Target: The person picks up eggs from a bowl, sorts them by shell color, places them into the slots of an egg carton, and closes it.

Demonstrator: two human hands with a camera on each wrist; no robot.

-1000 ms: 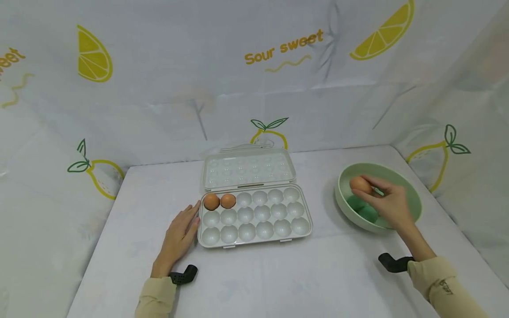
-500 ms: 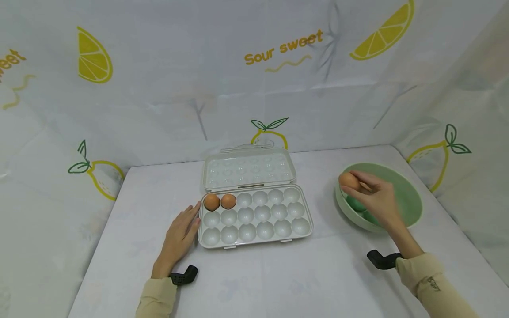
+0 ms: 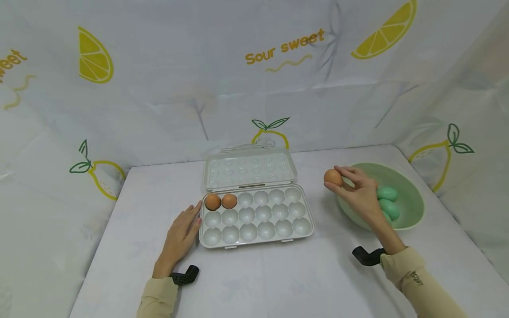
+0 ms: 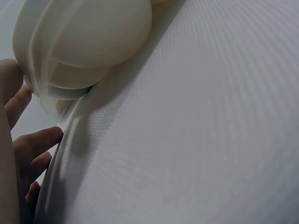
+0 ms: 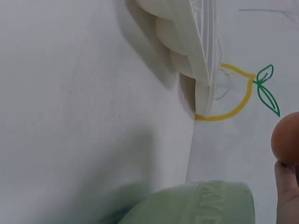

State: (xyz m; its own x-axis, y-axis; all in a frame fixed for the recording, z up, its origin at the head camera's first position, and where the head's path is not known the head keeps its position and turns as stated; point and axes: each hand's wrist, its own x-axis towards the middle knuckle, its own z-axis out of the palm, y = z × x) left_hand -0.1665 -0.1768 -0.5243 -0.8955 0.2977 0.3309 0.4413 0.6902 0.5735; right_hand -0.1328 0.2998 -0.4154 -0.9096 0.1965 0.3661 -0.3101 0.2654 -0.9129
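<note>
My right hand (image 3: 359, 194) pinches a brown egg (image 3: 332, 177) between thumb and fingers, held up just past the left rim of a green bowl (image 3: 415, 207). In the right wrist view the same egg (image 5: 287, 138) shows at the right edge, above a fingertip. An egg tray (image 3: 256, 242) with its lid (image 3: 250, 168) folded back lies mid-table. Two brown eggs, one in the corner cup (image 3: 213, 202) and one beside it (image 3: 229, 201), sit in its back row at the left. My left hand (image 3: 179, 236) rests flat on the table, fingertips at the tray's left edge.
Several green eggs (image 3: 389, 208) lie in the bowl, partly covered by the right forearm and hand. A white cloth printed with lemons (image 3: 270, 88) hangs behind the table. Bare tabletop (image 3: 274, 278) lies in front of the tray.
My right hand has carried the brown egg leftward from over the bowl to beyond its left rim, uncovering green eggs. The left hand and tray have stayed in place.
</note>
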